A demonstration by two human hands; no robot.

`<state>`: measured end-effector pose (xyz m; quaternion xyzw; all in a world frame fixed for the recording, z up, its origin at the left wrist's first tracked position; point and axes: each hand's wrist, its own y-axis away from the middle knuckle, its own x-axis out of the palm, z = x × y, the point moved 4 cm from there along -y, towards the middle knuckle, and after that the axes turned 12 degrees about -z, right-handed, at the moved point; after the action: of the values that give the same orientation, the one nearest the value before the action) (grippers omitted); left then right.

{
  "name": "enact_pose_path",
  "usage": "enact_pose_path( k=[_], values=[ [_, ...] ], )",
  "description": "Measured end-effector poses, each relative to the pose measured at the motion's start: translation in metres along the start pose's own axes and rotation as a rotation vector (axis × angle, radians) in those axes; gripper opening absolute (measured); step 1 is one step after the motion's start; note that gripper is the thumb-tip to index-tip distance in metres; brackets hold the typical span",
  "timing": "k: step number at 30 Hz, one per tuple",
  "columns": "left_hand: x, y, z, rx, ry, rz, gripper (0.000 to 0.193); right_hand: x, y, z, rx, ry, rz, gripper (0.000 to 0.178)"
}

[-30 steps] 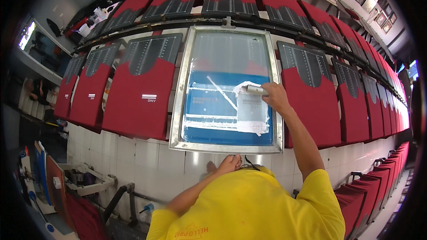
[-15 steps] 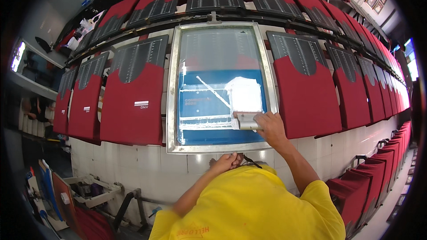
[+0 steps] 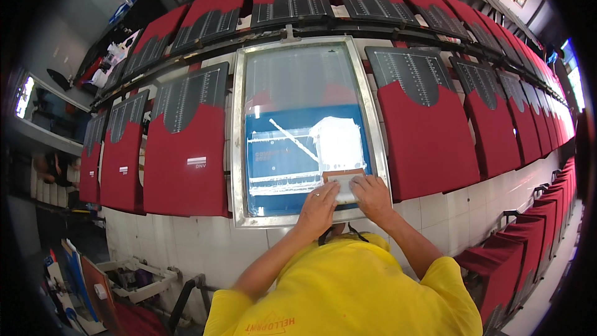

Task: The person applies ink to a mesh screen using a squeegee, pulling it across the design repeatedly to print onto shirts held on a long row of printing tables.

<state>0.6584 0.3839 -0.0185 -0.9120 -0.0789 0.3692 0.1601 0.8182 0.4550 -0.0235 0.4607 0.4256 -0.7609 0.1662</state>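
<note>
A metal-framed printing screen (image 3: 237,149) lies over a red fabric panel on the long table, its mesh blue with white ink smeared across it (image 3: 339,143). A small squeegee (image 3: 344,180) with a brown wooden grip sits at the near right part of the mesh. My left hand (image 3: 317,206) and my right hand (image 3: 371,194) both rest on the squeegee, side by side, pressing it onto the screen. My yellow-sleeved arms come up from the lower edge.
Rows of red fabric panels with dark printed collars (image 3: 186,155) (image 3: 429,130) line the curved tables on both sides and behind. A white tiled table front (image 3: 186,242) drops below the screen. A metal stand (image 3: 143,277) and a person's arm (image 3: 59,168) are at the left.
My right hand pulled the squeegee down the screen from its upper right to the near edge. My left hand rose from the table edge and joined it on the squeegee.
</note>
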Motion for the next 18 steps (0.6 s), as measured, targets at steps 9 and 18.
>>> enact_pose_path(
  k=[9, 18],
  values=[
    [0.003, -0.116, 0.064, 0.014, -0.008, -0.033, 0.032, 0.039, -0.099, -0.070, 0.044, 0.010, -0.091, 0.019],
    [-0.006, -0.025, 0.007, 0.112, -0.151, -0.012, 0.036, -0.007, -0.027, -0.017, -0.003, -0.020, -0.082, 0.019]
  ],
)
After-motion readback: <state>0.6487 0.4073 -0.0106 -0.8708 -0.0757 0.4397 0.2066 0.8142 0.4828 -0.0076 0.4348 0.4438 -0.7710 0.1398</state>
